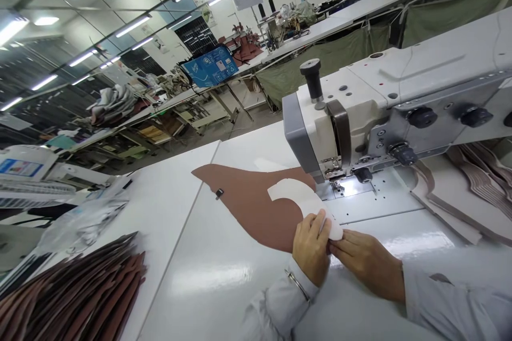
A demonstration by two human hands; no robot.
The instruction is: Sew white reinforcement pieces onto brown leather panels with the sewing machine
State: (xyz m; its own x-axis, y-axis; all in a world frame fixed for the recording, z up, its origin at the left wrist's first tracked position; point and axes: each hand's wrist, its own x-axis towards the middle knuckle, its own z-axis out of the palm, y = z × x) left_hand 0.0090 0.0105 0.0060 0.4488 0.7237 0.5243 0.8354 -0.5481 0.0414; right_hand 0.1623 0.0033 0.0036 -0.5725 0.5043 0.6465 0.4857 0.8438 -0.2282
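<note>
A large brown leather-like panel lies on the white table in front of the sewing machine. On its right part rests a white curved piece, shaped like a hook. My left hand grips the lower end of the white piece where it meets the panel's edge, fingers bent over the top. Close against it, my right hand pinches the white piece's rounded tip; the thumb is partly hidden. Near the panel's left edge sits a small black clip. The needle area is lit, just right of the panel.
At lower left lies a stack of brown and dark panels, beside clear plastic bags. Brown-grey strips hang behind the machine arm on the right. Farther back are a blue box and more worktables.
</note>
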